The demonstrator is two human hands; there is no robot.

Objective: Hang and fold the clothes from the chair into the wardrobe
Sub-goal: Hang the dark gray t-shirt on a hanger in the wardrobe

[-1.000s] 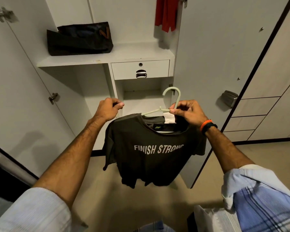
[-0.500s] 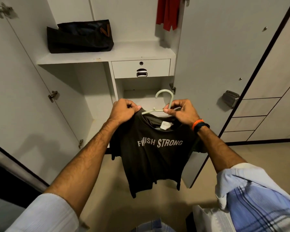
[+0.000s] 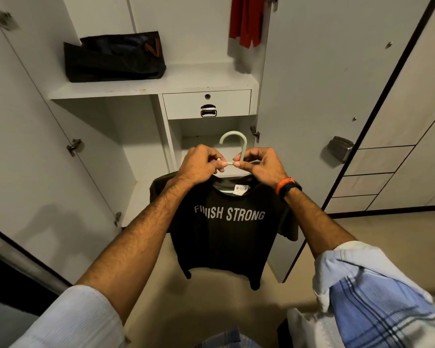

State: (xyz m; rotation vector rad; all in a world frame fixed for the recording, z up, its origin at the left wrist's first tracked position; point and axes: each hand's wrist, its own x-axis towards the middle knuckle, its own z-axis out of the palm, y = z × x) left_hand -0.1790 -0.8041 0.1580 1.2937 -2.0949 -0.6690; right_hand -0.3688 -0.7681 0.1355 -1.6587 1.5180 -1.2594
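Observation:
A dark T-shirt (image 3: 226, 229) printed "FINISH STRONG" hangs on a pale green hanger (image 3: 232, 144) in front of the open wardrobe (image 3: 146, 86). My left hand (image 3: 199, 165) pinches the hanger's bar just left of the hook's base. My right hand (image 3: 260, 165) pinches the same bar at the base of the hook. Both hands sit close together above the collar, where a white label shows. The hanger's arms are hidden inside the shirt.
A black bag (image 3: 113, 57) lies on the wardrobe shelf, above a drawer (image 3: 207, 104) with a metal handle. A red garment (image 3: 246, 20) hangs at the top. The open right door (image 3: 312, 96) stands close beside the shirt. A blue checked cloth (image 3: 377, 310) drapes over my right arm.
My left hand has moved from the shirt's shoulder to the hanger bar beside my right hand. The shirt now hangs squarer, and the hook stands more upright.

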